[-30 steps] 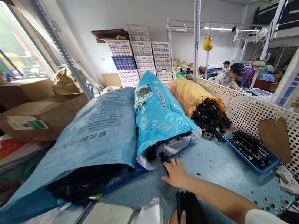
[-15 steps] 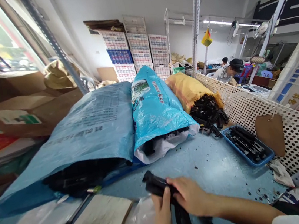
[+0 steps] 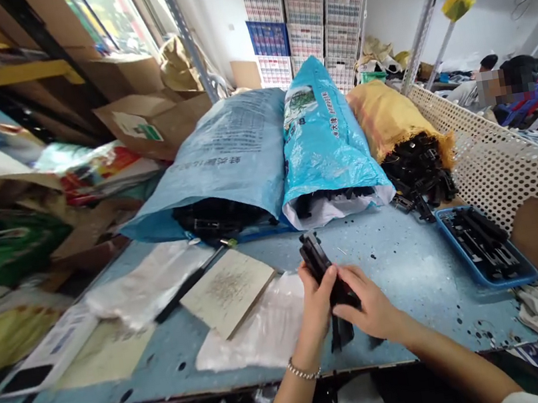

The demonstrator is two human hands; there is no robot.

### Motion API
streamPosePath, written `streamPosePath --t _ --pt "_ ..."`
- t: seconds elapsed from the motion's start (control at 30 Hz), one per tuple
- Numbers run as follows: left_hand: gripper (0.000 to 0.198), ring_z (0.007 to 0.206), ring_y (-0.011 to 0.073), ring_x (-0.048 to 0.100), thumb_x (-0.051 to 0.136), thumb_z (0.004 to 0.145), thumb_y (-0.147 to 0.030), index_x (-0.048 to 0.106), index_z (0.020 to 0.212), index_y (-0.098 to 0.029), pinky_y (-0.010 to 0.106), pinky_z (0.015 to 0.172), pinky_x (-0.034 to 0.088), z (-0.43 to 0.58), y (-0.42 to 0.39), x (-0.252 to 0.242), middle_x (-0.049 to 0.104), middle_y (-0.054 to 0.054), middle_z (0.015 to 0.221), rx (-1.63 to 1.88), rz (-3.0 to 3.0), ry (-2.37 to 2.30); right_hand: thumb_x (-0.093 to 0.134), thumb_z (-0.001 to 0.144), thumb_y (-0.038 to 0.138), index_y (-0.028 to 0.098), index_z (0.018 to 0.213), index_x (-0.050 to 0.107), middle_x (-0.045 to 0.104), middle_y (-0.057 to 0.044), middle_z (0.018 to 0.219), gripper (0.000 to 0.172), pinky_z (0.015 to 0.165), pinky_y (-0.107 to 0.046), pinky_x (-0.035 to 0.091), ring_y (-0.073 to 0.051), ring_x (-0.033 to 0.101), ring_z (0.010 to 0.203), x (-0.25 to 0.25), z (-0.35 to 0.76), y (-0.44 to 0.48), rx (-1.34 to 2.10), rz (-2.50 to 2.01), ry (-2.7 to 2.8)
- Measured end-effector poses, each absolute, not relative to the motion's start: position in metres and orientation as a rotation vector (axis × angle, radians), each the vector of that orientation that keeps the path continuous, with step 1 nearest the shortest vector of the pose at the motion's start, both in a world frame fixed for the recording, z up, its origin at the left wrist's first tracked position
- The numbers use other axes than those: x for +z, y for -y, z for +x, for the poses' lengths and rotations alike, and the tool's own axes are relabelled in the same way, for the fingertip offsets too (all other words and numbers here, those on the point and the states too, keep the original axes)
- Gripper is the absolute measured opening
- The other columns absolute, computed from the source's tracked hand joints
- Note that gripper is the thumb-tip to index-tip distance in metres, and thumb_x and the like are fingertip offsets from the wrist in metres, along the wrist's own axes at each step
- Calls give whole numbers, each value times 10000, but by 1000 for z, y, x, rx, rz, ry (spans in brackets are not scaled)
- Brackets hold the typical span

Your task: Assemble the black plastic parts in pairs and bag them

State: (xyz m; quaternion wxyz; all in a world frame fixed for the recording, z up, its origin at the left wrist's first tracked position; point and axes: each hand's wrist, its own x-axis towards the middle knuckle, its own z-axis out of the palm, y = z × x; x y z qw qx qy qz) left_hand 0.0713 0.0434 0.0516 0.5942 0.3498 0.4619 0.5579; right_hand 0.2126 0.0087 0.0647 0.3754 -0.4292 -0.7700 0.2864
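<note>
Between my two hands, over the front of the blue table (image 3: pixel 411 274), is a long black plastic part (image 3: pixel 315 253) whose exact kind I cannot make out. My left hand (image 3: pixel 317 294) is wrapped round it from the left, thumb on top. My right hand (image 3: pixel 367 301) grips it from the right, with the fingers against its side. More black pieces (image 3: pixel 342 333) show just below my hands; whether they join the held part is hidden. A thin white plastic bag (image 3: pixel 263 330) and a pale square board (image 3: pixel 229 288) lie to the left of my hands.
Three sacks with black parts stand behind: a grey-blue sack (image 3: pixel 227 160), a bright blue sack (image 3: pixel 326 159) and a yellow sack (image 3: pixel 387 113). A blue tray (image 3: pixel 501 281) of black parts sits at right by a perforated panel (image 3: pixel 505 159). A person (image 3: pixel 509 85) is beyond it.
The view has tilted down and swung left, so more of the table shows. Both hands stay on the black plastic part, which now points more upright.
</note>
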Motion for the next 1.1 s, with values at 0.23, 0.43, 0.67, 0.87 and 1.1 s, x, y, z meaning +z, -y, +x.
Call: streamPosePath --t 0.23,0.43,0.67,0.87,1.1 --pt "541 654 160 645 744 744 -538 570 1089 -160 275 578 535 51 -35 63 677 33 845 1029 709 -737 427 1063 349 178 1212 578 671 -113 1065 273 818 -376 538 -226 632 954 88 233 -43 273 -1245 2067" --pt "674 550 100 574 766 774 -484 443 1323 -266 216 444 439 53 -19 60 633 -9 912 940 784 -622 378 1071 392 181 846 602 622 -85 770 381 670 -339 455 -214 557 755 84 247 -65 -121 -1026 2467" --pt "754 655 129 610 759 759 -374 386 1400 -237 271 601 513 56 -28 57 632 -22 908 971 920 -794 76 1070 557 209 814 495 456 39 594 602 513 -262 374 -123 417 500 64 230 -63 1073 -1370 1895" --pt "657 593 145 600 699 741 -429 461 1293 -164 266 603 467 47 -38 69 656 -22 682 901 823 -793 391 1071 457 174 1082 600 654 -78 928 352 711 -310 428 -195 586 839 82 242 -70 272 -1329 2344" --pt "543 539 142 587 727 725 -463 485 1113 -169 243 540 426 45 -34 62 650 -2 647 711 731 -746 383 1074 267 169 850 621 624 -63 732 341 606 -305 362 -182 534 695 98 266 -77 -243 -820 2820"
